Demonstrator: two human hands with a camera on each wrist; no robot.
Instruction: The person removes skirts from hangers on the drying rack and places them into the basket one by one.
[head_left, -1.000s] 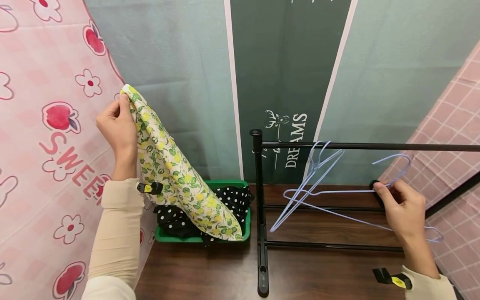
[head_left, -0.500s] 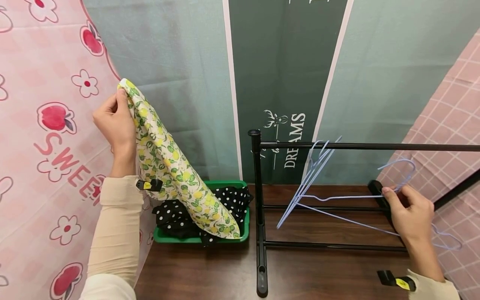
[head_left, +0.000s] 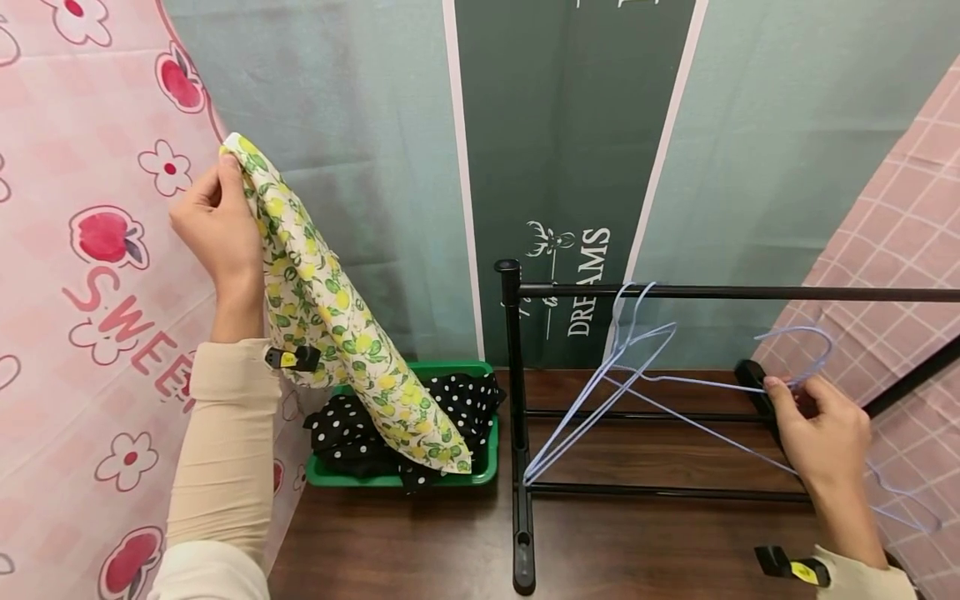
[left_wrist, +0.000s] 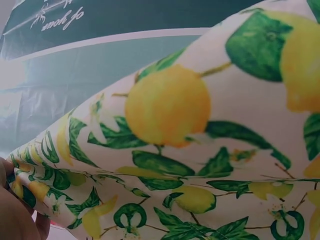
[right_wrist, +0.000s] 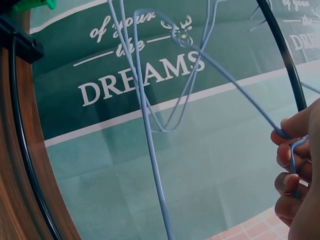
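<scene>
Up at left, the left hand [head_left: 217,225] pinches the top corner of the lemon cloth [head_left: 330,321], fingers curled round the edge, lifting it so the rest hangs diagonally w/ its lower end trailing into the green bin [head_left: 487,454]. Held that high, the cloth probably pulls free of the polka-dot cloth [head_left: 465,398] lying in the same bin. Left wrist view shows only lemon print close up, w/ a fingertip at the bottom-left edge.

At right, the right hand [head_left: 821,437] grips a blue hanger [head_left: 697,433] near its hook, fingers curled round the thin wire; the hook [head_left: 813,346] sticks up above the knuckles. The hanger lies roughly level, tipped off the rail [head_left: 750,292], its far end pointing left toward the rack post [head_left: 516,400]. More blue hangers [head_left: 626,333] hang from the rail beside it, wires crossing, so can't tell exactly which strand belongs to which. Both hands are well apart, cloth left, hanger right, rack btwn them on the wood table [head_left: 420,542].
</scene>
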